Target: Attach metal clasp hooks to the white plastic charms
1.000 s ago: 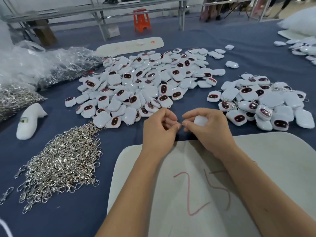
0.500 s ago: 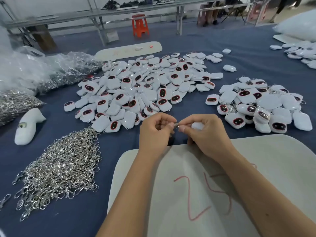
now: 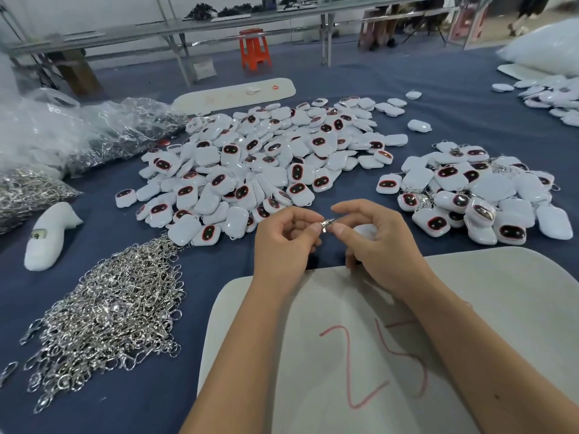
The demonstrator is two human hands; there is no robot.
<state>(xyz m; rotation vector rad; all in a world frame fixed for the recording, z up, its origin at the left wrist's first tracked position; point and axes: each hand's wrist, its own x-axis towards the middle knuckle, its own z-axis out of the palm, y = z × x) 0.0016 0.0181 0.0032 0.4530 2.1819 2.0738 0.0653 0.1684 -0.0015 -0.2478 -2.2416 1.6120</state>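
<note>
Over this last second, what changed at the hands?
The right hand raised its index finger clear, baring the metal clasp hook, which both thumbs pinch; it was hidden a second ago. The left hand kept its grip; the white charm stayed in the right hand, the piles unmoved.

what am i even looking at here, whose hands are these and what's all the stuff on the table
There is no machine here: a person wears a camera on the head, so the one view looks forward and down at their own two bare hands. The left hand and right hand meet over a dark blue table and pinch a small metal clasp hook between them. The right hand also seems to hold a white charm, mostly hidden behind it. To the left lies a heap of loose clasp hooks. Beyond the hands is a big pile of white charms. To the right is a smaller pile with metal showing among the charms, probably finished ones. Under the forearms is a pale board with red writing.
</note>
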